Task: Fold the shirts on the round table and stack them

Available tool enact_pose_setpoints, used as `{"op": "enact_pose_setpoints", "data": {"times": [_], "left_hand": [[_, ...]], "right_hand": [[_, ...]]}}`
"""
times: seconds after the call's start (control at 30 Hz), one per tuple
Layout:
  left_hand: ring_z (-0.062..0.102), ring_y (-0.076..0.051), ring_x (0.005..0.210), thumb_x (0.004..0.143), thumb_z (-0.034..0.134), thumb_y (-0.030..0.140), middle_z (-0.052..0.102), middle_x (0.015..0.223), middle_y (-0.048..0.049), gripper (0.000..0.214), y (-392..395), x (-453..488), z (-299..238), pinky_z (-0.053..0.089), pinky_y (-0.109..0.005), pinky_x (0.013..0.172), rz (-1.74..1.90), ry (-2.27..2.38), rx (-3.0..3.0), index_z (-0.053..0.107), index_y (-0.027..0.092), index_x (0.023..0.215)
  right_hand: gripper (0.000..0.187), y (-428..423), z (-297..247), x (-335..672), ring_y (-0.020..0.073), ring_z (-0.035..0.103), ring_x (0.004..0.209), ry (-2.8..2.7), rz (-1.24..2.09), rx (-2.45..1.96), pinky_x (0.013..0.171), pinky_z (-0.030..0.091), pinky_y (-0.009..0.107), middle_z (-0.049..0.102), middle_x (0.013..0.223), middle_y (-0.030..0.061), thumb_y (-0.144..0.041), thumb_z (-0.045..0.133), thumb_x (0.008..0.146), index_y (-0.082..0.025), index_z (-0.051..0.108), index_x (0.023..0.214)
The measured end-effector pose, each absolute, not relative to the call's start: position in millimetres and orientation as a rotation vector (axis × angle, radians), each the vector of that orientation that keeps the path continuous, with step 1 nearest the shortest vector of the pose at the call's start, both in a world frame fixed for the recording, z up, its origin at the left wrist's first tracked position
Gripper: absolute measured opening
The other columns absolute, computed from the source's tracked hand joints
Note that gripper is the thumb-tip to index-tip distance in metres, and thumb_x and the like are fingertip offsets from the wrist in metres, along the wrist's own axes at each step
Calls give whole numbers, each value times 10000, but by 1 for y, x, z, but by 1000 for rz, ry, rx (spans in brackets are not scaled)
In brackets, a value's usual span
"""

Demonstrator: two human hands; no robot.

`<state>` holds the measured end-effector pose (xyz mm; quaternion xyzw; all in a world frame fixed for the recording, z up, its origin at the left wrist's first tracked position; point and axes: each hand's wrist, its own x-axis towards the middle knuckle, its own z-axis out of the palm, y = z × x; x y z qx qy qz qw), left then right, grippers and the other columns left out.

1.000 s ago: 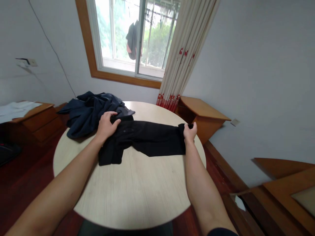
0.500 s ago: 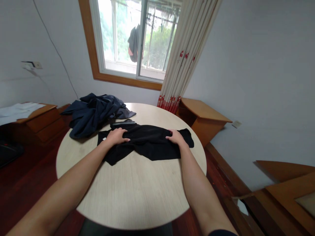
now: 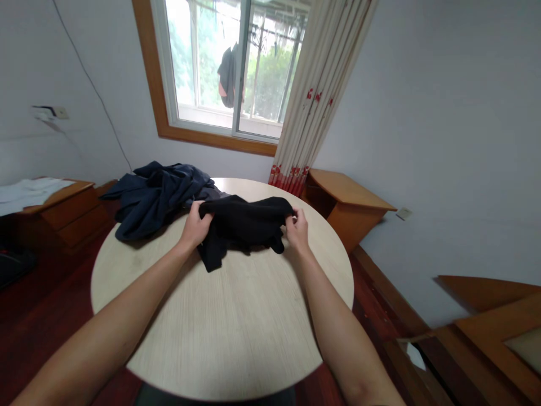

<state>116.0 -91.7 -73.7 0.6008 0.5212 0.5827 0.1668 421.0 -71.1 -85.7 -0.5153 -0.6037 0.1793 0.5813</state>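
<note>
A black garment (image 3: pixel 249 221) is stretched between my two hands, its upper edge raised off the round table (image 3: pixel 224 332) and its loose parts hanging down toward the tabletop. My left hand (image 3: pixel 198 225) pinches it at the left end, with the thumb on the near side. At the right end, my right hand (image 3: pixel 297 227) grips the cloth between thumb and fingers. What kind of garment it is cannot be made out from its bunched shape.
A heap of dark navy clothes (image 3: pixel 158 194) lies at the table's back left edge. Behind the table are a window and a patterned curtain (image 3: pixel 291 124). A wooden cabinet (image 3: pixel 344 194) stands at the right, a drawer unit (image 3: pixel 71 211) at the left.
Both hands lay on the spread garment; now they hold it by its ends, lifted and gathered. The right hand has moved slightly left, and the garment's right part has drawn in.
</note>
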Motion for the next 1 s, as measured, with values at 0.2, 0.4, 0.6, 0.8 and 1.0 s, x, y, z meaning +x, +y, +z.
{"op": "enact_pose_setpoints", "data": {"times": [0.2, 0.4, 0.6, 0.8, 1.0], "left_hand": [[567, -286, 1275, 763, 677, 409, 471, 1510, -158, 814, -107, 146, -86, 486, -400, 1034, 1167, 1068, 1833, 339, 207, 1476], [640, -273, 1166, 753, 628, 275, 672, 1288, -72, 555, -132, 162, -77, 488, -397, 1028, 994, 979, 2208, 571, 227, 1303], [659, -267, 1101, 723, 605, 239, 709, 1136, -42, 276, -138, 136, -27, 509, -454, 1014, 1526, 1139, 2466, 618, 240, 999], [553, -282, 1260, 807, 645, 326, 626, 1250, 0, 266, -76, 65, 97, 388, -598, 1086, 2477, 1361, 2531, 589, 254, 1057], [514, -389, 1292, 771, 679, 500, 667, 1026, -29, 352, -11, 33, 100, 268, -746, 1096, 1637, 1669, 2491, 656, 162, 869]], "right_hand": [[303, -90, -92, 362, 203, 613, 895, -1538, 827, -919, 814, 509, 309, 692, 951, 34, -492, 636, 804, -221, 610, 937], [422, -108, -79, 359, 246, 670, 918, -1676, 1077, -721, 837, 528, 362, 738, 955, 53, -574, 757, 698, -223, 712, 929], [642, -96, -70, 397, 253, 722, 922, -1403, 1190, -727, 776, 566, 363, 739, 1105, 113, -791, 623, 736, -212, 697, 1003], [726, -77, -80, 421, 206, 728, 750, -1302, 1127, -868, 658, 558, 296, 758, 971, 127, -858, 645, 668, -177, 682, 917], [680, -83, -84, 412, 166, 702, 688, -1456, 1189, -935, 639, 541, 277, 759, 951, 121, -804, 684, 694, -162, 710, 915]]}}
